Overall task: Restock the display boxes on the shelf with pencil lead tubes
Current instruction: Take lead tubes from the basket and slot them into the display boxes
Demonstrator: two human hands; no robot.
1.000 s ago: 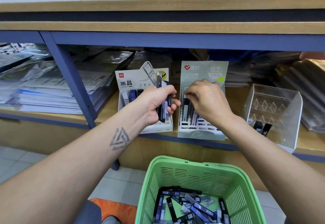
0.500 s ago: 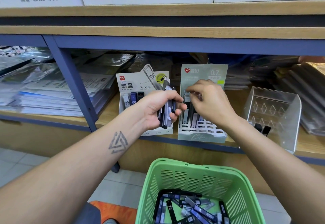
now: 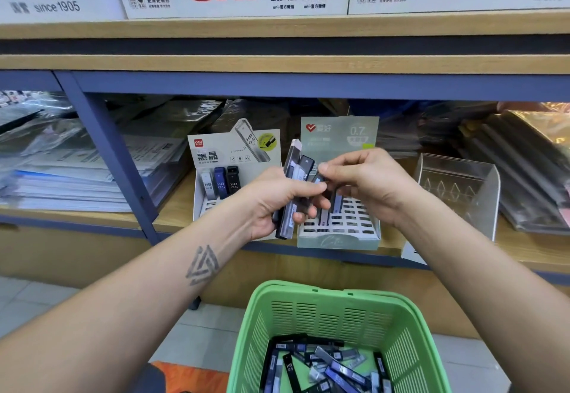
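My left hand [image 3: 277, 199] grips a bunch of pencil lead tubes [image 3: 293, 189] upright in front of the shelf. My right hand [image 3: 367, 184] reaches in from the right, its thumb and fingers pinching a tube at the top of that bunch. Behind them stand two display boxes: a white one [image 3: 234, 158] with three tubes [image 3: 220, 182] in its back row, and a grey-green 0.7 box [image 3: 339, 232] with a few tubes in its slotted tray.
A green basket [image 3: 327, 309] with several loose lead tubes [image 3: 324, 365] sits below my arms. A clear acrylic stand [image 3: 456, 189] is on the shelf to the right. Stacks of plastic-wrapped paper [image 3: 61, 176] lie left of a blue shelf post [image 3: 108, 148].
My right hand has left the grey-green box and come back to the bunch in my left hand. Both hands now sit slightly higher and closer together.
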